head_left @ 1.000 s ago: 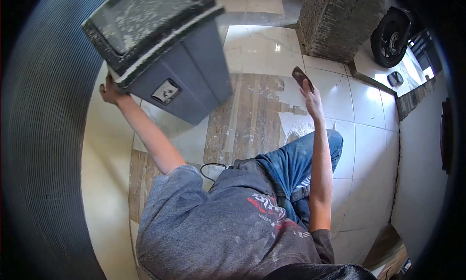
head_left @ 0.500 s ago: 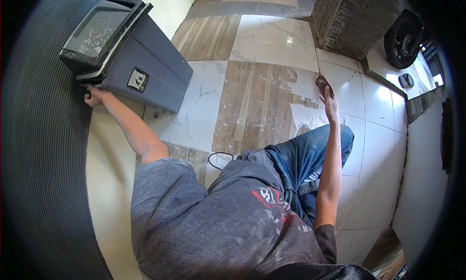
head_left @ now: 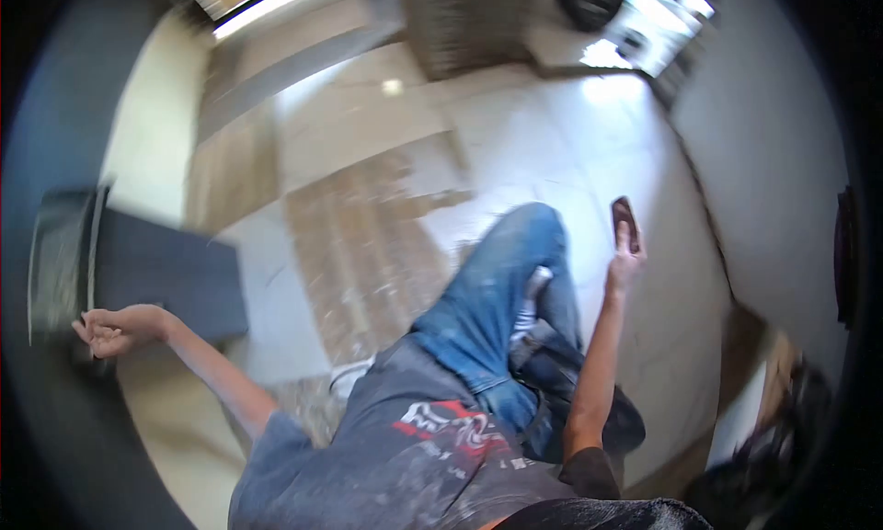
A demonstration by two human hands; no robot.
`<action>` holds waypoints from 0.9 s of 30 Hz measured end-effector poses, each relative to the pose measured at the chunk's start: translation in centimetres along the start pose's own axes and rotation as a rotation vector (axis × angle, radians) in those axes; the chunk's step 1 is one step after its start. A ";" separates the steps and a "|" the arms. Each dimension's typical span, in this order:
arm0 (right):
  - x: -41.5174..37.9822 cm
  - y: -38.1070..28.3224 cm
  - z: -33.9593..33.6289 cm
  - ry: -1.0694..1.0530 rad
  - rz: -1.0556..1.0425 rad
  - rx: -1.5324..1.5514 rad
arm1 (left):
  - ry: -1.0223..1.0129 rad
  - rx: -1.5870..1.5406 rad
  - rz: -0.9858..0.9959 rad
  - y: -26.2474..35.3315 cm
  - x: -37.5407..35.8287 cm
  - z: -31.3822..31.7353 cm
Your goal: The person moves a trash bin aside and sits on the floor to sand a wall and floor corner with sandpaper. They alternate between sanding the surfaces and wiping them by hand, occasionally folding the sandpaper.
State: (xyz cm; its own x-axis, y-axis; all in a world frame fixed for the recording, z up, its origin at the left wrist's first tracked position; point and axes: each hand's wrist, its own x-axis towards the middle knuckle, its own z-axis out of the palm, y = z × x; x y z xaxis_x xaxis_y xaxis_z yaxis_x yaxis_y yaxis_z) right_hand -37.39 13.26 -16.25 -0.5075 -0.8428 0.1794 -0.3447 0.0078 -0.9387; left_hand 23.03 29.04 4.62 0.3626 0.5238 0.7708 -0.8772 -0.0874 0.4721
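Grey plastic with a black-rimmed lid makes up the tall bin [head_left: 175,268] at the person's left, its lid end toward the dark wall [head_left: 55,116]. The left hand [head_left: 115,332] is at the lid's rim, fingers loosely curled; blur hides whether they grip or merely touch it. The right hand [head_left: 625,259] grips a small, flat, dark brown object [head_left: 624,214] between thumb and fingers, raised well apart from the bin and beyond the bent knee in dusty blue jeans [head_left: 529,240]. Between the hands lie brown wood-patterned flooring [head_left: 345,263], streaked with white, and a pale marble-patterned tile [head_left: 276,291] beside the bin.
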 end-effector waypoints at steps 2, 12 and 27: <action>0.3 1.6 -3.9 0.125 -0.012 -0.072 | -0.491 -0.135 -0.031 -1.2 -11.1 2.6; 6.2 -1.7 -12.2 0.284 -0.193 -0.573 | -1.771 -0.624 -0.360 17.7 -52.6 2.5; 34.2 -15.5 -15.5 0.706 -1.381 -1.586 | -1.893 -0.418 0.230 14.8 -72.1 5.5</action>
State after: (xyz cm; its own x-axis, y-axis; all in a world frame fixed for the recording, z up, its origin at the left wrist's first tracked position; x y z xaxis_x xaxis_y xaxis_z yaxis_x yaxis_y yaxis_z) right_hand -61.65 -7.31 9.04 0.5500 -0.4362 0.7122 -0.6164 0.3634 0.6985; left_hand -14.37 -14.68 -41.62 -0.1858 -0.9297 0.3181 -0.8535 0.3131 0.4164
